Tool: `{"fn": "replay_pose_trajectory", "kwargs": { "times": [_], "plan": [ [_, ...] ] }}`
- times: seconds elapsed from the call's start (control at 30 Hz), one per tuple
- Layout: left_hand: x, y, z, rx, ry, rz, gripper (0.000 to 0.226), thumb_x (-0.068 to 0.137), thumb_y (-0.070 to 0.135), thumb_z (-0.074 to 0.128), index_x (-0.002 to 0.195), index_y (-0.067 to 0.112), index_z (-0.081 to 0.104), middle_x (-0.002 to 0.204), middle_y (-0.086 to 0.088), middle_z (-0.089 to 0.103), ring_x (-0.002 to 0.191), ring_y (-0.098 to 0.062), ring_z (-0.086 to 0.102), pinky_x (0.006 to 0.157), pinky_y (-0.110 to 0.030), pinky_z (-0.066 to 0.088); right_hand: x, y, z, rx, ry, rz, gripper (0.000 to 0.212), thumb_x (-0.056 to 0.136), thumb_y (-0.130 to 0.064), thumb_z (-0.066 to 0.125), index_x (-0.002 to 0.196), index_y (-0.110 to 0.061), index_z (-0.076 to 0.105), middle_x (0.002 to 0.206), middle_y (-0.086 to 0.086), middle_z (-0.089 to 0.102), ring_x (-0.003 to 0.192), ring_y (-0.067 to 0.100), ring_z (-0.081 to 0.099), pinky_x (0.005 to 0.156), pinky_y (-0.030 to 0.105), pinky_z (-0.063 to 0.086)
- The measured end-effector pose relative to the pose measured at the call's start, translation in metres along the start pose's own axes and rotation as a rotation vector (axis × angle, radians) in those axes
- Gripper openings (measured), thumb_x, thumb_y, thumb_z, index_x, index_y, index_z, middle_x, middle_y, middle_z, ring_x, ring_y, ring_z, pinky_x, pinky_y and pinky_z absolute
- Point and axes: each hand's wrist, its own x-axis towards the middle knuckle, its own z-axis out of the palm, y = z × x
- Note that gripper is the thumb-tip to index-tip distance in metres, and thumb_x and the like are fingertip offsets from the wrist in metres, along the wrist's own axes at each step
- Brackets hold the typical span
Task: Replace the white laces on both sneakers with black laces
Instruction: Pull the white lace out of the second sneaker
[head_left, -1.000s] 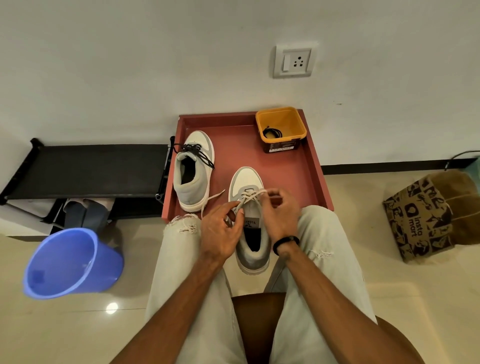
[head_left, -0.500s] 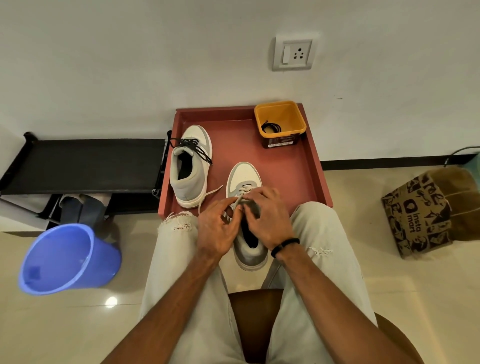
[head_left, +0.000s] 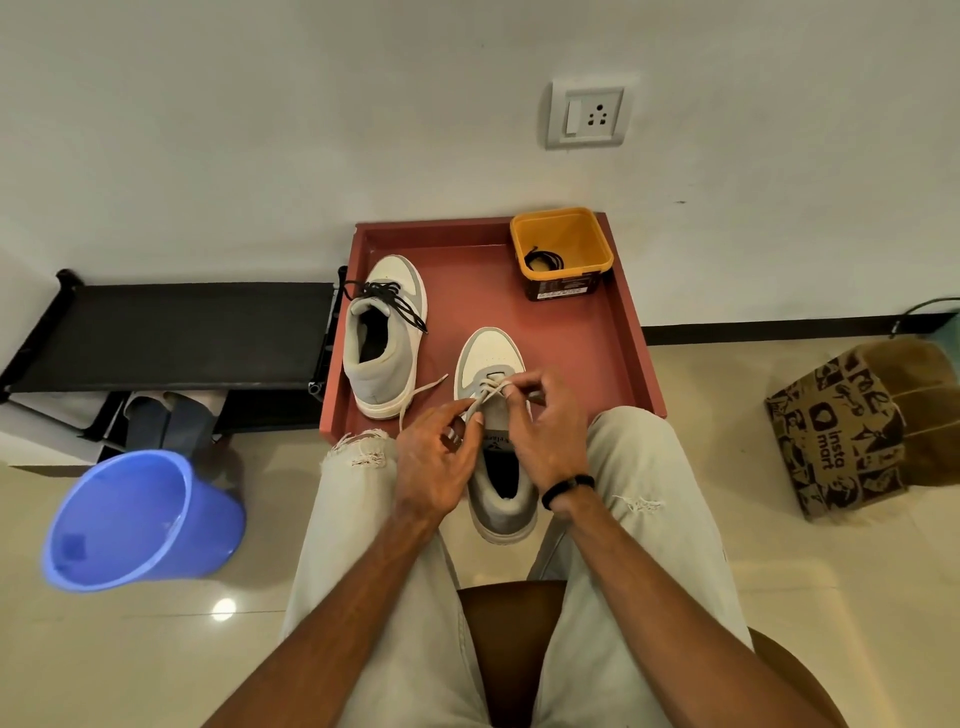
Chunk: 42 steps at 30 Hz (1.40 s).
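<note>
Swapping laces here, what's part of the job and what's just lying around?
Part of the job: near sneaker, its white lace, black-laced sneaker, spare black lace, yellow tub, red tray.
Lying about: blue bucket, paper bag, black rack.

"insta mart" is printed on brown paper bag (head_left: 852, 431) at 3 o'clock (tub label, tongue tag illegible).
</note>
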Motion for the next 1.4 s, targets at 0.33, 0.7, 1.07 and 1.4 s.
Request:
{"fn": "replay_pose_trajectory", "kwargs": {
  "times": [0.33, 0.7, 1.07, 1.4],
  "plan": [
    [-0.001, 0.001, 0.001, 0.005, 0.018, 0.006, 0.026, 0.098, 0.027, 0.070, 0.120, 0.014, 0.075, 0.106, 0.003, 0.075, 0.084, 0.014, 0.059, 0.071, 0.000, 0.045, 0.016, -0.002, -0.023, 0.949, 0.078, 0.557, 0.009, 0.100, -0.013, 0.065, 0.101, -0.012, 0.056, 0.070, 0.000, 0.061, 0.058, 0.013, 0.056, 0.061, 0.031, 0.051],
    [0.000, -0.002, 0.001, -0.011, 0.013, 0.022, 0.025, 0.099, 0.024, 0.070, 0.122, 0.014, 0.074, 0.110, 0.001, 0.075, 0.089, 0.000, 0.063, 0.078, 0.000, 0.046, 0.000, 0.001, -0.011, -0.319, -0.348, -0.065, 0.028, 0.093, -0.030, 0.069, 0.121, -0.027, 0.073, 0.099, -0.006, 0.053, 0.091, 0.016, 0.060, 0.083, 0.036, 0.057],
    [0.000, 0.002, 0.001, -0.047, 0.021, -0.051, 0.027, 0.100, 0.028, 0.069, 0.124, 0.015, 0.073, 0.102, 0.013, 0.067, 0.079, 0.000, 0.063, 0.067, -0.001, 0.047, 0.010, 0.007, -0.018, 0.271, -0.005, 0.335, 0.003, 0.091, -0.018, 0.074, 0.091, -0.017, 0.071, 0.087, 0.000, 0.073, 0.077, 0.010, 0.066, 0.078, 0.042, 0.060],
    [0.001, -0.003, 0.005, -0.050, -0.055, 0.064, 0.043, 0.109, 0.027, 0.047, 0.152, 0.025, 0.044, 0.135, 0.012, 0.060, 0.106, 0.000, 0.064, 0.087, -0.008, 0.049, 0.002, 0.006, -0.023, -0.146, -0.231, 0.012, 0.068, 0.082, -0.035, 0.075, 0.144, -0.037, 0.046, 0.147, -0.009, 0.046, 0.132, 0.009, 0.037, 0.112, 0.037, 0.037]
  ]
}}
